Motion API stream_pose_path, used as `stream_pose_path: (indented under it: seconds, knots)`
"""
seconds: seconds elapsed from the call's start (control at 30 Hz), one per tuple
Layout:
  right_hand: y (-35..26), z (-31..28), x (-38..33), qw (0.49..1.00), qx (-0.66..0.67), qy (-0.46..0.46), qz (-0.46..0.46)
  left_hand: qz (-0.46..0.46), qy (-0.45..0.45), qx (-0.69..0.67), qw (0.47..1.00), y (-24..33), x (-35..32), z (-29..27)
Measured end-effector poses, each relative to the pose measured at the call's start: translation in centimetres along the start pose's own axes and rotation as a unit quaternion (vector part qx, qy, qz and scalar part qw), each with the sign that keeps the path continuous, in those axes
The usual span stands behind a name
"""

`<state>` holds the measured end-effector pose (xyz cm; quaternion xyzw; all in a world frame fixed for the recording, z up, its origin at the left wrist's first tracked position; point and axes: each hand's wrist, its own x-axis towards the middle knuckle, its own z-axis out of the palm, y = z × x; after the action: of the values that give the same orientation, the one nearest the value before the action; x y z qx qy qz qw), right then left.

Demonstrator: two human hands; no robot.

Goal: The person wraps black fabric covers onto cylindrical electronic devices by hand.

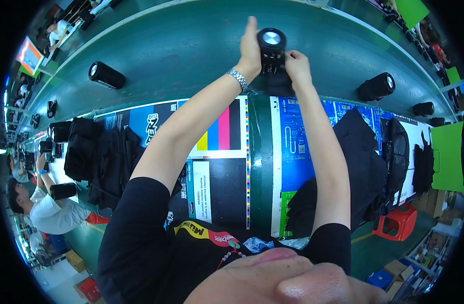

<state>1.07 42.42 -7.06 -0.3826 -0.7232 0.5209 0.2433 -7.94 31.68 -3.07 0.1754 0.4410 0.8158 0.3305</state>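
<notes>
A black cylindrical speaker [271,44] with a silver round end stands out at the far middle, over the green work surface. My left hand [249,54] grips it from the left side, one digit pointing up and away. On the speaker's right side, my right hand [296,67] is closed in a pinch; what lies between its fingertips is hidden. Below the speaker hangs a dark, blurred piece [279,82], perhaps cloth, close to my right wrist.
Other black speakers lie at the left [107,75] and right [377,87] of the green surface [191,55]. Nearer me, black cloth pouches [356,162] are piled on printed sheets [222,190]. A red stool [395,223] stands at the right; a co-worker [54,207] sits at the left.
</notes>
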Motion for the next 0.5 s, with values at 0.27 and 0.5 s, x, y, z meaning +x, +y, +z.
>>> stream_pose_path:
  seconds: [0.27, 0.5]
  knots:
    - [-6.5, 1.9, -7.9, 0.953, 0.286, -0.096, -0.021, -0.04, 0.024, -0.351, 0.935, 5.8, -2.9, -6.4]
    - [-8.4, 2.2, -8.3, 0.887, -0.086, 0.025, -0.454, 0.046, 0.189, 0.141, 0.971, 9.4, -5.7, -11.3]
